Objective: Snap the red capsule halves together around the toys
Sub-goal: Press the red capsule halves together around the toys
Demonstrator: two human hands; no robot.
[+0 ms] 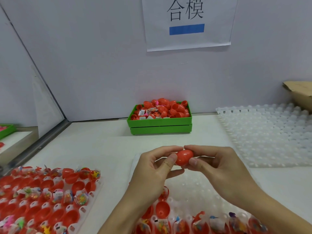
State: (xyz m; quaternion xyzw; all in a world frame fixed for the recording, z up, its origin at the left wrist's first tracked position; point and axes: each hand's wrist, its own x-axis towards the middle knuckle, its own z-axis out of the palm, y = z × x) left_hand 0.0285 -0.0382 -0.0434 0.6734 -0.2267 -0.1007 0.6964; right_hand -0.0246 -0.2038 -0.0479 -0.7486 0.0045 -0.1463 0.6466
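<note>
The toys inside the red capsule [184, 157] cannot be seen, and both forearms run off the bottom edge. The left hand [152, 171] and right hand [217, 168] each pinch one end of it with curled fingers [193, 160] (thumbs nearest the camera), above the clear tray [194, 186] on the worktop [104, 149].

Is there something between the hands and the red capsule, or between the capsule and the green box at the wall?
Nothing visible does. The left hand and the right hand already pinch the red capsule directly with their fingertips. Between it and the green box lies only bare white table.
</note>
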